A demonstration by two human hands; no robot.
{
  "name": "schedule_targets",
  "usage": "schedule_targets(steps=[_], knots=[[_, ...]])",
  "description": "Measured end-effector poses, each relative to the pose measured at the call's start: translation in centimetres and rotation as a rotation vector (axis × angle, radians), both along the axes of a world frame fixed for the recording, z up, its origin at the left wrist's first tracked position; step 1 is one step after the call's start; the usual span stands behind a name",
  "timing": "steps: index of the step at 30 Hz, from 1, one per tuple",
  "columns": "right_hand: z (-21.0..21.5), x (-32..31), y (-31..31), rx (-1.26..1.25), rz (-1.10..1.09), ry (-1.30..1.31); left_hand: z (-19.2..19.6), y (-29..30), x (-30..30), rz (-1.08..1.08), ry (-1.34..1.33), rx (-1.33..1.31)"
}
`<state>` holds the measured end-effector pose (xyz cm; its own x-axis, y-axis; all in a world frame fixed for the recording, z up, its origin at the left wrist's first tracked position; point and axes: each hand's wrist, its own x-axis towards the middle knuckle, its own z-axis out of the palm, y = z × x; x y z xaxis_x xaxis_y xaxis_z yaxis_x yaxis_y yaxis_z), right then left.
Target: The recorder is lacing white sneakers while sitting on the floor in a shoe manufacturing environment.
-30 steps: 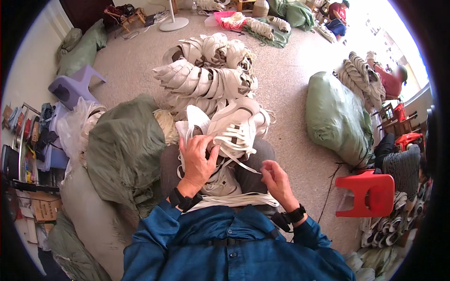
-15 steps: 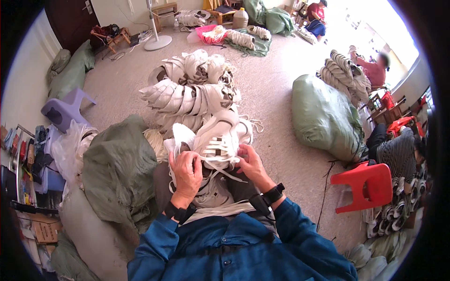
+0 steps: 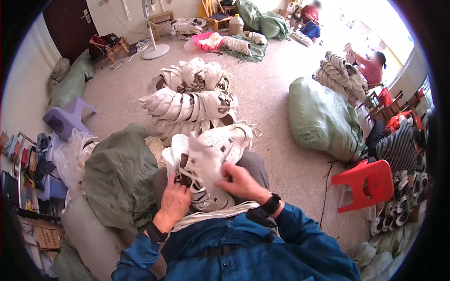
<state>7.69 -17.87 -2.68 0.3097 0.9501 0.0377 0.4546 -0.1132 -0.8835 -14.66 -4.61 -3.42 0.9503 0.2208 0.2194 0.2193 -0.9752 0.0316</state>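
Observation:
A white shoe upper [image 3: 202, 161], blurred by motion, stands tilted over my lap, with white laces hanging at its front. At its right edge is my right hand [image 3: 244, 181], thumb and fingers closed on it. My left hand [image 3: 175, 200] lies at the left, index finger stretched out against the laced side and the other fingers bent. Below, another white upper [image 3: 213, 200] rests on my lap. Just beyond the blurred one lies a white upper with perforations [image 3: 234, 139]. A bundle of loose white laces [image 3: 215, 211] crosses my waist.
Nested rows of white uppers [image 3: 187, 103] lie on the floor ahead. A dark green sack [image 3: 119, 175] sits at my left, a pale green sack [image 3: 323, 117] at the right. Beyond are a red stool [image 3: 363, 185], a purple stool [image 3: 70, 117] and several people at work.
The upper with the threaded laces has gone from between my pinching fingers, and a blurred upper is now in motion there. My left hand has moved down and left; my right hand has moved slightly down.

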Motion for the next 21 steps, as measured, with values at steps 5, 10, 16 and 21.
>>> schedule_targets(steps=[5, 10, 16, 21], knots=[[0.6, -1.7, 8.3, 0.281, -0.159, -0.049, -2.7, -3.4, -0.4, -0.108, 0.067, 0.000], [-1.8, -5.3, 10.7, 0.230, -0.009, 0.000, -1.4, -3.3, 0.5, -0.063, -0.052, -0.046], [-1.1, -2.1, 5.2, 0.050, 0.251, 0.055, -1.1, -2.8, -1.1, -0.087, -0.089, -0.104], [-5.5, 1.7, 3.5, 0.072, -0.069, 0.265, -2.2, -4.0, -2.9, -0.219, -0.211, -0.305]])
